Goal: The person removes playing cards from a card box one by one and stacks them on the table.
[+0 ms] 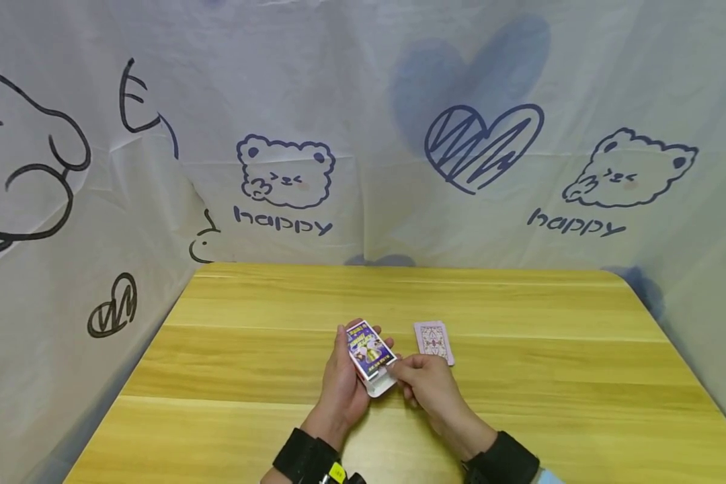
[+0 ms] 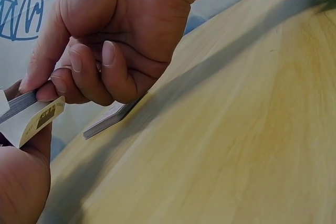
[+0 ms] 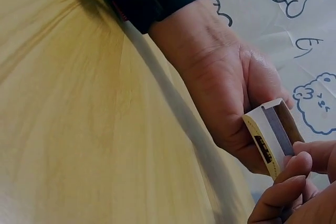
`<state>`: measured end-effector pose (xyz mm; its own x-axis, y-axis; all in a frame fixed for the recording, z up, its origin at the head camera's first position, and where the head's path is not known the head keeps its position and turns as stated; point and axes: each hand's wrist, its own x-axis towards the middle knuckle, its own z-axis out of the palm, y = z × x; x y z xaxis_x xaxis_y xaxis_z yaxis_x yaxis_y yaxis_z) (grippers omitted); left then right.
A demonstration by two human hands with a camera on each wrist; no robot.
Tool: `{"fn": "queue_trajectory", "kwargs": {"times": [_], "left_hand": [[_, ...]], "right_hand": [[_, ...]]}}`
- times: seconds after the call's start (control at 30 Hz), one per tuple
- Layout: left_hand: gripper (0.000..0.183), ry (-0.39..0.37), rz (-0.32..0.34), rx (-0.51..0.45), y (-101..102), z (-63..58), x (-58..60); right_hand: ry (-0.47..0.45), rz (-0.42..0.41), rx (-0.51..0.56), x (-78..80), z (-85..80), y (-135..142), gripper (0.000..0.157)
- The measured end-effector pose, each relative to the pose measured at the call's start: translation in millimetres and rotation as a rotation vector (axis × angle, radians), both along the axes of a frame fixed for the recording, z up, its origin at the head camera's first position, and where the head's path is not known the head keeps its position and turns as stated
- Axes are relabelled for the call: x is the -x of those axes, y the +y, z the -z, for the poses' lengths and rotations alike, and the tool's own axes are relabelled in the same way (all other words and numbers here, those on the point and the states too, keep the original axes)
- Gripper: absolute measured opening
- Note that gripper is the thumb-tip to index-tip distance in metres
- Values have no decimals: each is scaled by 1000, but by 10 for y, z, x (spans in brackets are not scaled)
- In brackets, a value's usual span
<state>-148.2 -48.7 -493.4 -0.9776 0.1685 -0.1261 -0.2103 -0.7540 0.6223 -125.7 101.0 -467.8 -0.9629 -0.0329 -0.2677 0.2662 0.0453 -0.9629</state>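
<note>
Well, begin with the head view: your left hand (image 1: 341, 390) cradles the card box (image 1: 372, 347) above the near half of the wooden table (image 1: 218, 383), fingers wrapped round its sides, the open end turned near and slightly right. Your right hand (image 1: 432, 390) comes in from the right, thumb and forefinger pinching at that open end. Just beyond it, on the far side, a loose card stack (image 1: 434, 341) lies flat on the table. The box looks like thin, light board, stiff along its edges but likely to crush if you squeeze the broad faces; hold it by the narrow sides, as you do.

From the left wrist, you see the inner cards (image 2: 20, 104) packed edge to edge at the mouth, with the printed flap (image 2: 42, 121) below. Your right thumb and fingertip meet there; whether they grip cards, board or both, you cannot tell. Expect the cards to be slick and springy, apt to slide against each other, so take them by the short edge as one block.

From the right wrist, your left palm backs the box, and your right forefinger reaches its mouth. The board edge and flap probably bend or tear easily, so keep the pinch light.
</note>
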Motion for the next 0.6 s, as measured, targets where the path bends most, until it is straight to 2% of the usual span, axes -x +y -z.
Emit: {"fn": "queue_trajectory", "kwargs": {"times": [0.23,0.4,0.6], "left_hand": [[63,-36,-2,3,-18,-14,-2],[62,-15,-2,10,-25,-35,11],[67,-25,0,15,-26,-36,9]], "right_hand": [[-37,-37,43,-9,-8,12,18],[-20,-46,74,-13,-40,18,18],[-25,-65,95,-23,-52,32,15]]}}
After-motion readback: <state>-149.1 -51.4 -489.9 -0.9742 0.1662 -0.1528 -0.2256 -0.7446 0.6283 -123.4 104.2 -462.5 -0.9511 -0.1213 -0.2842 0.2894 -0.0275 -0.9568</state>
